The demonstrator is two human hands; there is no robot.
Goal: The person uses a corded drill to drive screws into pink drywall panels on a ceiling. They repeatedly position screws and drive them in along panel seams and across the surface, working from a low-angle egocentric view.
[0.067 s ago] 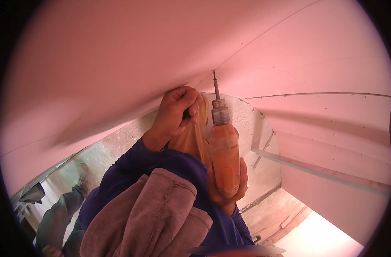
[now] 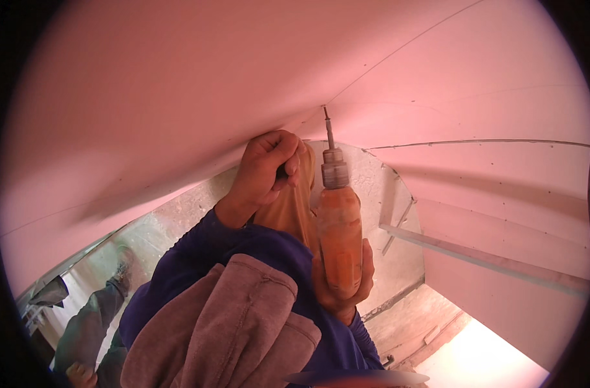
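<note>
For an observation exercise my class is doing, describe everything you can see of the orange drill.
The drill has a scuffed orange body, plastic-looking, with a ringed, metallic-looking collar and a slim bit. It points upward in the picture, leaning slightly left. Its tip appears to meet the pinkish panelling beside a thin line. The grip of the right hand wraps its lower end.

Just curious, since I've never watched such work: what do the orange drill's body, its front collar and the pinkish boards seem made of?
Drill body: probably plastic, semi-matt, judging by its rounded, scuffed-looking orange shell.
Front collar: likely metal, given its dull grey, ringed surface.
Boards: perhaps plasterboard, smooth and matt, with thin seams and small dots.
</note>
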